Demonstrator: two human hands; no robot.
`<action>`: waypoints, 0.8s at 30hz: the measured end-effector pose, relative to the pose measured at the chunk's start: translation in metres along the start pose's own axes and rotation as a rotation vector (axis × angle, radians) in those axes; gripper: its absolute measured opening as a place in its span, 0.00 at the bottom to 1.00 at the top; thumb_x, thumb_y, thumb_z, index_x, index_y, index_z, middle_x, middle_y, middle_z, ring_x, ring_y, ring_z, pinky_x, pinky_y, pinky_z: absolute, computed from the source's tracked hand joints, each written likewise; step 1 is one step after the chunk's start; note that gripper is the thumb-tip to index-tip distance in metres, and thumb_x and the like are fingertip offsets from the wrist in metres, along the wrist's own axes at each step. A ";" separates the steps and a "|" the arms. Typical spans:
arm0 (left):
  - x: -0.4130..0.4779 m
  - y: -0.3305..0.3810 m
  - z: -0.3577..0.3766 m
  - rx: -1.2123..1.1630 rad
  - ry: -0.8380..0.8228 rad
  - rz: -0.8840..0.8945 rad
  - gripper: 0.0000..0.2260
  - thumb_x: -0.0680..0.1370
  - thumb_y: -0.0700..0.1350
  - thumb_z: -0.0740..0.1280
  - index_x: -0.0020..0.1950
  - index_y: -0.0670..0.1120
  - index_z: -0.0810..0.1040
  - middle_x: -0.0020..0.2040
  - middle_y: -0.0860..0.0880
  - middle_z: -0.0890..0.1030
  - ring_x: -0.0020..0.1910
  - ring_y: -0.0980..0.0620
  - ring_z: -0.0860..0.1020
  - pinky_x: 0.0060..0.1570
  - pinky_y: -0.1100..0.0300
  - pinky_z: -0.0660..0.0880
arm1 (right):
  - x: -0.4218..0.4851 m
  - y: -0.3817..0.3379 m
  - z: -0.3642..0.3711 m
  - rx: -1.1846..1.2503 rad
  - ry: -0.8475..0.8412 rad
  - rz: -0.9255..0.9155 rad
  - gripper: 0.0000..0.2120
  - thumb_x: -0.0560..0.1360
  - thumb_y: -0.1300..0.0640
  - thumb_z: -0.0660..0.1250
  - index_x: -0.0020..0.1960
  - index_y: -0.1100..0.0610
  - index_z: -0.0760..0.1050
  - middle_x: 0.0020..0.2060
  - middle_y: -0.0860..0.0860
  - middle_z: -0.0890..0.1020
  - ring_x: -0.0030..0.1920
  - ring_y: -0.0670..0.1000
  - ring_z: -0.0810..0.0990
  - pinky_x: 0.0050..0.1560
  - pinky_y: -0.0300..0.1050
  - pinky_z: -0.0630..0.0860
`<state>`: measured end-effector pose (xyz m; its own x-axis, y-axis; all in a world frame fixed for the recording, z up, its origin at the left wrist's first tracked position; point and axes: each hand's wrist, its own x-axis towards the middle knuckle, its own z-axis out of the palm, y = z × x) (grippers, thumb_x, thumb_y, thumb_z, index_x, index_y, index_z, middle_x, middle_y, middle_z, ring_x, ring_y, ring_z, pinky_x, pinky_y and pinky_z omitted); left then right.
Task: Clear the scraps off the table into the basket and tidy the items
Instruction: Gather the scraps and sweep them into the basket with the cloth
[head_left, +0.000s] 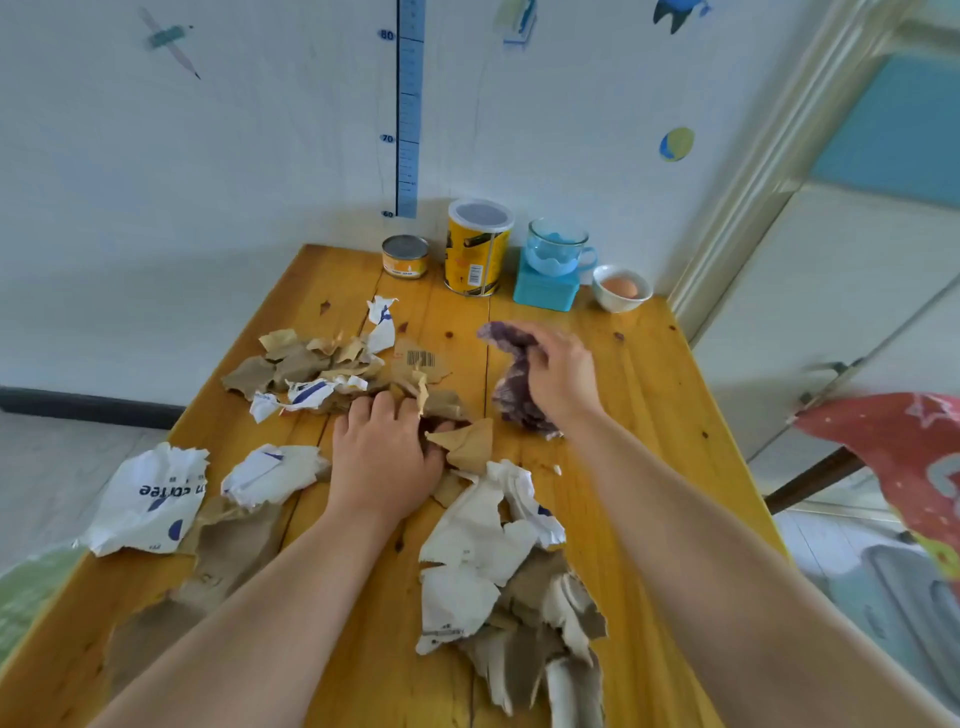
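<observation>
Torn paper scraps (483, 551) — white and brown — litter the wooden counter (649, 415). Left hand (384, 457) lies palm-down mid-counter, fingers curled into the brown pieces. Right hand (558, 374), just beside it, clutches a purple cloth (511, 400) — fingers wrapped around it.

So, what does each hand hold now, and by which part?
The right hand grips the purple cloth at its middle. The left hand lies on brown paper scraps; whether it grips them cannot be told.
</observation>
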<state>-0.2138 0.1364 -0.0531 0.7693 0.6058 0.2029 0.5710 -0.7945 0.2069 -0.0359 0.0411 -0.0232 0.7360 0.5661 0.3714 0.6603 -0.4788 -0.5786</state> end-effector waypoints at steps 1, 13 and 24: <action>-0.002 0.000 -0.001 -0.021 0.011 0.004 0.18 0.73 0.52 0.60 0.55 0.42 0.74 0.52 0.43 0.76 0.54 0.41 0.71 0.51 0.48 0.69 | -0.002 0.012 -0.019 -0.023 0.092 0.039 0.18 0.76 0.64 0.56 0.61 0.51 0.75 0.57 0.52 0.79 0.59 0.54 0.73 0.59 0.48 0.68; -0.015 -0.010 0.006 -0.012 -0.155 0.049 0.26 0.79 0.55 0.46 0.74 0.46 0.55 0.75 0.47 0.57 0.74 0.48 0.50 0.71 0.51 0.48 | -0.068 0.078 -0.072 -0.297 0.069 0.296 0.18 0.75 0.63 0.56 0.59 0.50 0.77 0.57 0.54 0.79 0.60 0.58 0.69 0.57 0.50 0.67; -0.022 -0.009 0.000 -0.113 -0.049 0.018 0.21 0.79 0.49 0.52 0.69 0.40 0.66 0.72 0.42 0.63 0.73 0.46 0.56 0.70 0.52 0.54 | -0.070 -0.013 0.009 -0.172 -0.086 0.013 0.18 0.74 0.65 0.56 0.58 0.51 0.77 0.57 0.51 0.80 0.58 0.56 0.72 0.56 0.49 0.68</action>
<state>-0.2353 0.1301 -0.0590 0.7939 0.5864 0.1609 0.5231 -0.7935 0.3111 -0.0977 0.0140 -0.0482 0.7338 0.6111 0.2969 0.6722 -0.5900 -0.4471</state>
